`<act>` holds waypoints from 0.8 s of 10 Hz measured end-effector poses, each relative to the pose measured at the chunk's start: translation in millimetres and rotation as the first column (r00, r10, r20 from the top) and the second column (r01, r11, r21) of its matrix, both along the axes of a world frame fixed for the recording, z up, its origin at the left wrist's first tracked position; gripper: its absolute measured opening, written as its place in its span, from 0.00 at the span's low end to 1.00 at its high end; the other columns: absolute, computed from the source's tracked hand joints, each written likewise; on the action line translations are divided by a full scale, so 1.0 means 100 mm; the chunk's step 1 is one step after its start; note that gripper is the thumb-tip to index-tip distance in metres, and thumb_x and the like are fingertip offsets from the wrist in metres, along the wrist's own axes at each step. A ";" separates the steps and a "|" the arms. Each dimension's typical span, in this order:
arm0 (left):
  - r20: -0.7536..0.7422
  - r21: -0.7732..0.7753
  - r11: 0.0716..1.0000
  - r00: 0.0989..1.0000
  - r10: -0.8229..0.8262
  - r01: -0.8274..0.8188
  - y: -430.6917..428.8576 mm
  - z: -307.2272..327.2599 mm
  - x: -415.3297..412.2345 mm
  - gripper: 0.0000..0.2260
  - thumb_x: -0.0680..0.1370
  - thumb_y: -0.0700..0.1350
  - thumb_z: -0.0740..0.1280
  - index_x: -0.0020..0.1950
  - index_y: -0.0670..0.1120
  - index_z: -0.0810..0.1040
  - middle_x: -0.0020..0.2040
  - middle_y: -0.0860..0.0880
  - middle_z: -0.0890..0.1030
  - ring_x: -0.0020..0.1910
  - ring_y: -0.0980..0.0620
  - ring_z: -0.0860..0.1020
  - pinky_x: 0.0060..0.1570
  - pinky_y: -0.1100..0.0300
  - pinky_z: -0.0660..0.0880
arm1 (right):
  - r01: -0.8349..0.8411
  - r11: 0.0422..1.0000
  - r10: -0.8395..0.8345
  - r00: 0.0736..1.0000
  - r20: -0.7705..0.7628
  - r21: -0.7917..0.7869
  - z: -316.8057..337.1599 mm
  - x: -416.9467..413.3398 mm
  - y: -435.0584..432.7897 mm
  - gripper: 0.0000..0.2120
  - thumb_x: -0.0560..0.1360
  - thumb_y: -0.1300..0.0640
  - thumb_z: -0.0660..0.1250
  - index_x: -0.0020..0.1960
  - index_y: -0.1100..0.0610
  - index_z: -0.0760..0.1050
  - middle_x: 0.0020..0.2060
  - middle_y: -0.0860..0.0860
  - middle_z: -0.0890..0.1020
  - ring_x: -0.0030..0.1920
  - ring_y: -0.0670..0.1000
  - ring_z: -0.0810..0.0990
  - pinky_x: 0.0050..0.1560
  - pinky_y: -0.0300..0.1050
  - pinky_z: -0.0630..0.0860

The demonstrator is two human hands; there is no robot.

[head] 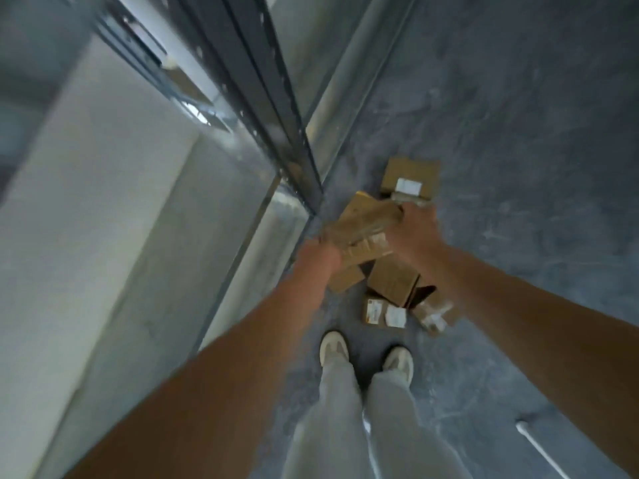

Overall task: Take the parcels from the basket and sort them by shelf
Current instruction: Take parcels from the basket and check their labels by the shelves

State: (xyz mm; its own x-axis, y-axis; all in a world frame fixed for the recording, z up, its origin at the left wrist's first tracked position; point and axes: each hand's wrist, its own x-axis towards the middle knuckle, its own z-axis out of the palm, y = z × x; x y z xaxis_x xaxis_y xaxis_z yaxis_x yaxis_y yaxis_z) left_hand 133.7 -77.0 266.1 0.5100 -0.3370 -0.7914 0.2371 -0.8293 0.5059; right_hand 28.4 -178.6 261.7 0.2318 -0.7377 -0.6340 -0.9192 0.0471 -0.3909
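Evidently mid-sort: left hand (320, 252) and right hand (411, 229) grip one parcel (363, 224); next, probably read its label (375, 240) and choose a level on the shelf (276, 98).

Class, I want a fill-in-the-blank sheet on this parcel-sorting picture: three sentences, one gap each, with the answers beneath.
1. The number of hands gripping the held parcel, counting the left hand and the right hand, is ___.
2. The loose parcels lie on the ___.
3. The metal shelf upright stands on the person's ___ side.
Missing words: two; floor; left.
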 end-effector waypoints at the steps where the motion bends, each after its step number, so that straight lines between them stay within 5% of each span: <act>1: 0.077 -0.178 0.983 0.997 -0.017 0.030 -0.35 1.14 0.06 0.09 0.72 0.31 0.58 0.47 0.31 0.75 0.31 0.46 0.66 0.31 0.48 0.66 0.31 0.60 0.61 | 0.149 0.987 -0.130 0.962 0.241 -0.064 1.35 -0.20 -0.41 0.15 0.79 0.60 0.56 0.62 0.63 0.73 0.60 0.60 0.73 0.52 0.58 0.74 0.39 0.35 0.74; 2: 0.153 -0.416 0.907 0.988 -0.004 0.068 -0.62 2.22 0.08 0.04 0.64 0.39 0.59 0.34 0.48 0.71 0.35 0.42 0.69 0.38 0.49 0.70 0.42 0.55 0.69 | 0.172 0.974 -0.105 0.920 0.378 -0.148 2.48 -0.36 -0.70 0.12 0.81 0.57 0.54 0.51 0.62 0.73 0.48 0.61 0.76 0.48 0.58 0.76 0.43 0.41 0.75; 3: 0.197 -0.543 0.838 0.977 0.077 0.043 -0.63 3.11 0.01 0.06 0.60 0.43 0.61 0.34 0.49 0.76 0.37 0.44 0.74 0.42 0.47 0.75 0.51 0.49 0.74 | 0.237 0.951 -0.101 0.842 0.531 -0.196 3.39 -0.49 -0.79 0.20 0.83 0.51 0.52 0.57 0.67 0.73 0.54 0.66 0.78 0.56 0.65 0.79 0.59 0.61 0.76; 5: 0.253 -0.711 0.703 0.931 0.265 -0.007 -0.33 4.31 -0.19 0.09 0.73 0.55 0.66 0.43 0.51 0.80 0.49 0.45 0.82 0.53 0.44 0.81 0.60 0.44 0.77 | 0.298 0.936 -0.080 0.696 0.714 -0.186 4.47 -0.60 -0.67 0.14 0.80 0.48 0.62 0.41 0.55 0.65 0.39 0.53 0.73 0.47 0.60 0.81 0.44 0.61 0.82; 6: 0.355 -0.753 0.657 0.867 0.350 0.043 -0.07 4.59 -0.19 0.08 0.76 0.54 0.70 0.46 0.50 0.80 0.47 0.48 0.82 0.47 0.51 0.81 0.45 0.65 0.78 | 0.197 0.973 -0.028 0.625 0.780 -0.123 4.74 -0.56 -0.61 0.08 0.79 0.54 0.66 0.51 0.56 0.68 0.48 0.55 0.76 0.45 0.53 0.80 0.31 0.47 0.81; 8: 0.455 -0.754 0.645 0.807 0.376 0.125 0.68 4.98 -0.08 0.13 0.72 0.34 0.73 0.55 0.42 0.79 0.52 0.46 0.82 0.52 0.51 0.80 0.48 0.64 0.78 | -0.068 0.985 0.167 0.630 0.758 -0.160 4.82 -0.46 -0.26 0.19 0.73 0.68 0.71 0.62 0.58 0.73 0.45 0.54 0.80 0.47 0.54 0.81 0.50 0.53 0.80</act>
